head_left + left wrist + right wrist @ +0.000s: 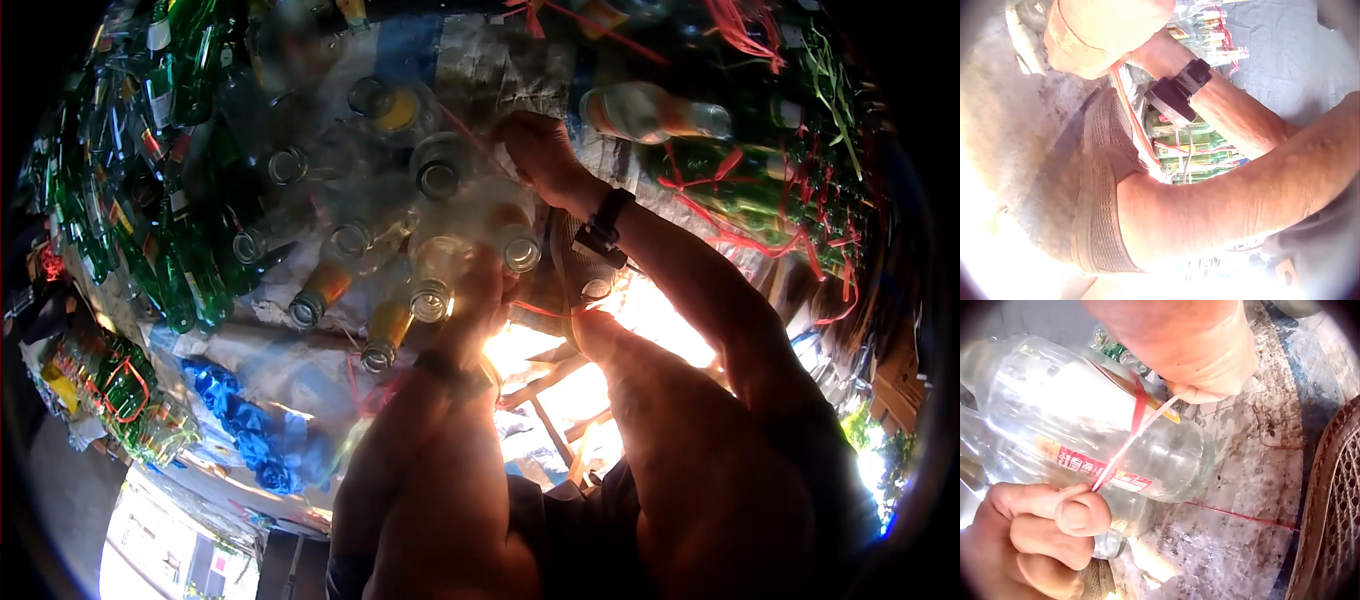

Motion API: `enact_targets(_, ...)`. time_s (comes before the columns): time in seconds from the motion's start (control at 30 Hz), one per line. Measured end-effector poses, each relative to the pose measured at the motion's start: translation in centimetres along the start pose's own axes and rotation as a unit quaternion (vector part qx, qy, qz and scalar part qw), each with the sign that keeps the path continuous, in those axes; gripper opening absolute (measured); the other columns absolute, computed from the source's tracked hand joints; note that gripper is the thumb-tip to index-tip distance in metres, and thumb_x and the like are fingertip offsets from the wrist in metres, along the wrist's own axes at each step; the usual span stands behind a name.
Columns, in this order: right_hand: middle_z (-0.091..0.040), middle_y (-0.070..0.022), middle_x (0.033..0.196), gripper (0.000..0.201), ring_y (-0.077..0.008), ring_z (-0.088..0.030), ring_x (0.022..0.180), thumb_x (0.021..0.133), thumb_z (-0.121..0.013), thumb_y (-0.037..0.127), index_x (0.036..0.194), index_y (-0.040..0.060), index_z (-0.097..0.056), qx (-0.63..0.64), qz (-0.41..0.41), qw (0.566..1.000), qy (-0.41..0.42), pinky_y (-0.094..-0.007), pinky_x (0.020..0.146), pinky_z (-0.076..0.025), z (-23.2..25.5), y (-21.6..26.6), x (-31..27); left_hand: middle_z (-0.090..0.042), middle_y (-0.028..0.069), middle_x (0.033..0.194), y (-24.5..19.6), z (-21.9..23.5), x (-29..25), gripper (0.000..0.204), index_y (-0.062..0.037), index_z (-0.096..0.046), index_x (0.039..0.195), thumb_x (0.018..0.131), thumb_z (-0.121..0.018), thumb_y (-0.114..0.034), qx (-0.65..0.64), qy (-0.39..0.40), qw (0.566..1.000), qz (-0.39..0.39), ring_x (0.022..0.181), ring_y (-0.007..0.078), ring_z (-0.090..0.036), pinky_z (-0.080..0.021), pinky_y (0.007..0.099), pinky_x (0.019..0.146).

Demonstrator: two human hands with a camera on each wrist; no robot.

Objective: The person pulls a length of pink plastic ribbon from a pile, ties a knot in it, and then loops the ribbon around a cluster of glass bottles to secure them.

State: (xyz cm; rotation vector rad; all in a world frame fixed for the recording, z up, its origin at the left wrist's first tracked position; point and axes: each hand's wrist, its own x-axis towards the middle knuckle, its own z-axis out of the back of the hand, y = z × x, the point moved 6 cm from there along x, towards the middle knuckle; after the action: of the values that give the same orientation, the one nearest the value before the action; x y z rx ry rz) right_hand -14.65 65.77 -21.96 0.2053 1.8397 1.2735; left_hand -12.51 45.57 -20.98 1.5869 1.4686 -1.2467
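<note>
Clear glass bottles stand bunched together in the head view, mouths toward me. A red plastic string crosses the side of a clear bottle with a red-and-white label. In the right wrist view my left hand pinches the string between thumb and forefinger. My right hand grips the string higher up, its fingertips partly hidden. From the head, the right hand is beyond the bunch's right side, and the left hand is low beside it, partly behind bottle necks.
Many green bottles are piled at the left. More green bottles tied with red string lie at the right, near a loose clear bottle. Blue plastic lies at lower left. A mesh shoe is close to the bottles.
</note>
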Motion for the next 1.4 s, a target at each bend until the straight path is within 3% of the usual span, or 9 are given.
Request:
enact_targets(0.33, -0.046, 0.0042, 0.062, 0.018, -0.0044, -0.035, 0.048, 0.097, -0.052, 0.007, 0.095, 0.0075, -0.070, 0.030, -0.036, 0.999, -0.010, -0.0236, 0.042, -0.030, 1.1, 0.4, -1.3, -0.036, -0.0103, 0.063, 0.7, 0.4, 0.5, 0.012, -0.0109, -0.065, 0.094, 0.093, -0.073, -0.020, -0.010, -0.042, 0.999, -0.002, 0.055, 0.0031, -0.032, -0.021, 0.0230, 0.051)
enact_targets(0.4, -0.045, 0.0025, 0.061, 0.016, -0.0065, -0.036, 0.048, 0.098, -0.053, 0.007, 0.100, 0.0064, -0.068, 0.135, -0.095, 0.985, -0.039, -0.0257, 0.045, -0.035, 2.4, -0.6, -2.1, -0.035, -0.0106, 0.061, 0.3, -0.5, 0.2, 0.015, -0.0141, -0.062, 0.088, 0.094, -0.073, -0.022, -0.005, -0.006, 1.000, -0.007, 0.052, 0.0036, -0.030, -0.020, 0.0232, 0.049)
enact_targets(0.53, -0.043, 0.0007, 0.060, 0.015, -0.0093, -0.040, 0.049, 0.098, -0.053, 0.007, 0.106, 0.0045, -0.065, 0.192, -0.077, 0.978, -0.021, -0.0291, 0.049, -0.043, 3.9, -2.1, -4.2, -0.030, -0.0117, 0.056, -0.2, -1.1, -0.1, 0.035, -0.0228, -0.050, 0.071, 0.096, -0.073, -0.031, 0.072, 0.007, 0.997, 0.022, 0.046, 0.0049, -0.024, -0.016, 0.0246, 0.045)
enact_targets(0.6, -0.053, -0.0015, 0.070, 0.020, -0.0120, -0.054, 0.059, 0.096, -0.048, 0.006, 0.106, 0.0006, -0.064, 0.201, -0.044, 0.979, 0.001, -0.0289, 0.055, -0.049, 4.3, -2.8, -4.9, -0.028, -0.0118, 0.055, 0.1, -1.6, 0.4, 0.038, -0.0241, -0.046, 0.070, 0.097, -0.071, -0.035, 0.087, 0.030, 0.996, -0.001, 0.045, 0.0049, -0.024, -0.015, 0.0251, 0.043)
enact_targets(0.67, -0.049, -0.0015, 0.067, 0.018, -0.0127, -0.051, 0.058, 0.098, -0.050, 0.007, 0.107, 0.0012, -0.064, 0.194, -0.072, 0.978, -0.025, -0.0325, 0.060, -0.052, 3.7, -2.5, -6.3, -0.026, -0.0119, 0.054, 0.1, -2.3, 0.4, 0.041, -0.0254, -0.043, 0.069, 0.098, -0.070, -0.038, 0.103, 0.054, 0.993, -0.024, 0.044, 0.0049, -0.024, -0.014, 0.0255, 0.042)
enact_targets(0.83, -0.049, -0.0025, 0.070, 0.017, -0.0135, -0.052, 0.062, 0.099, -0.052, 0.009, 0.110, 0.0017, -0.063, 0.208, -0.107, 0.970, -0.063, -0.0395, 0.074, -0.058, 3.5, -3.1, -8.1, -0.031, -0.0094, 0.056, 0.4, -2.7, 0.7, 0.038, -0.0214, -0.050, 0.073, 0.102, -0.061, -0.044, 0.108, 0.011, 0.994, -0.021, 0.045, 0.0049, -0.029, -0.021, 0.0258, 0.041)
enact_targets(1.0, -0.052, -0.0014, 0.077, 0.019, -0.0122, -0.054, 0.073, 0.100, -0.053, 0.011, 0.114, 0.0029, -0.063, 0.215, -0.098, 0.971, -0.040, -0.0422, 0.086, -0.058, 3.6, -2.6, -8.8, -0.035, -0.0085, 0.058, 1.1, -2.2, 1.3, 0.033, -0.0179, -0.055, 0.079, 0.105, -0.057, -0.039, 0.079, 0.043, 0.996, 0.004, 0.045, 0.0056, -0.033, -0.025, 0.0249, 0.041)
enact_targets(1.23, -0.055, -0.0022, 0.084, 0.019, -0.0124, -0.057, 0.079, 0.100, -0.053, 0.011, 0.114, 0.0030, -0.064, 0.217, -0.104, 0.971, 0.015, -0.0422, 0.089, -0.058, 3.7, -2.4, -9.4, -0.038, -0.0093, 0.063, 1.5, -2.3, 1.8, 0.026, -0.0156, -0.062, 0.089, 0.106, -0.055, -0.035, 0.034, 0.131, 0.991, 0.021, 0.048, 0.0030, -0.033, -0.026, 0.0233, 0.042)
enact_targets(1.4, -0.059, -0.0043, 0.088, 0.020, -0.0140, -0.061, 0.083, 0.100, -0.054, 0.009, 0.115, 0.0018, -0.064, 0.218, -0.102, 0.970, 0.032, -0.0417, 0.091, -0.057, 3.7, -2.3, -9.8, -0.038, -0.0102, 0.066, 2.1, -2.1, 2.6, 0.022, -0.0142, -0.066, 0.095, 0.104, -0.056, -0.031, 0.019, 0.123, 0.992, 0.009, 0.050, 0.0014, -0.033, -0.024, 0.0218, 0.043)
